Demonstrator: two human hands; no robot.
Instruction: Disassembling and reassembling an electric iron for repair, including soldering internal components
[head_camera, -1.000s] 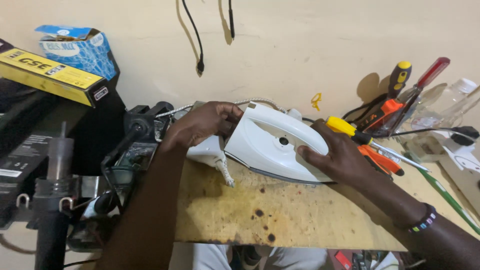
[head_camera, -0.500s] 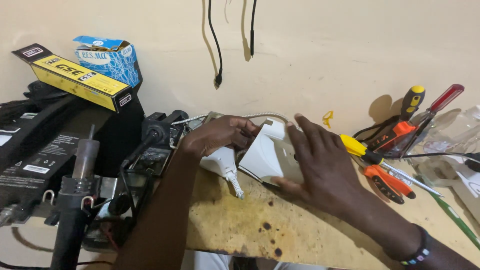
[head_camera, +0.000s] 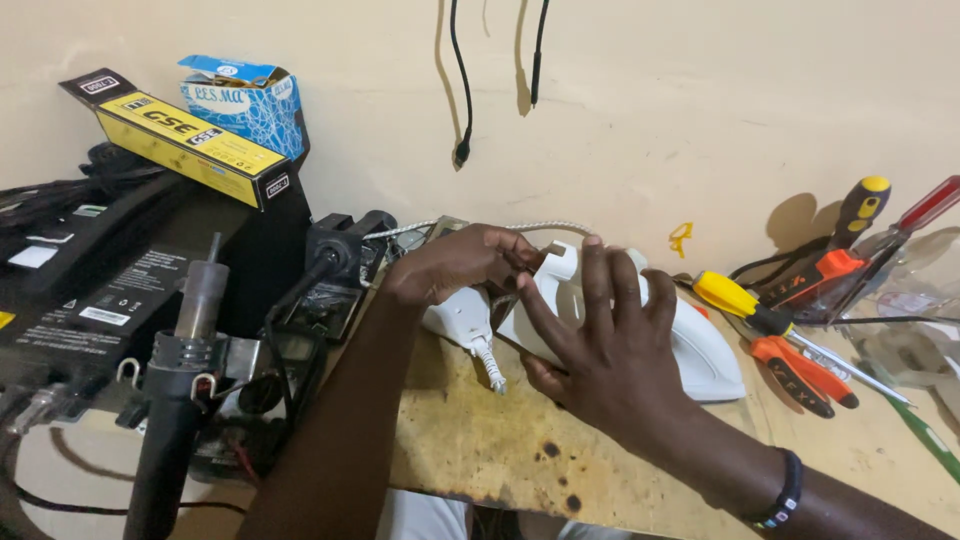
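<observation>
Lying on its side on the stained wooden bench (head_camera: 480, 440), a white clothes iron (head_camera: 700, 355) sits under both hands, and much of it is covered by them. The right hand (head_camera: 605, 345) is spread flat over the iron's body, fingers (head_camera: 595, 290) splayed wide and pressing rather than wrapping, so its grip is open and holds nothing closed. The left hand (head_camera: 455, 262) curls at the iron's rear end, where the white back piece (head_camera: 455, 318) and the ribbed cord sleeve (head_camera: 490, 365) show below it; its fingertips are tucked behind the plastic, so whether that grip pinches something small cannot be told. A braided cord (head_camera: 480, 228) runs out from behind the left hand toward the wall.

Just to the right of the iron lie a yellow-handled screwdriver (head_camera: 735, 298) and orange-handled pliers (head_camera: 800, 368), the pliers partly under the screwdriver's shaft. Farther right, more tool handles lean against the wall, and clear plastic shapes at the edge are too blurred and cut off to name.

On the left, a hot-air wand (head_camera: 185, 370) stands upright in its holder, its lower part cut off by the frame. Behind it a dark unit (head_camera: 110, 290) carries a long yellow box (head_camera: 185, 135) and a blue carton (head_camera: 245, 95). Two black cables (head_camera: 455, 70) hang down the wall, their tops out of view.
</observation>
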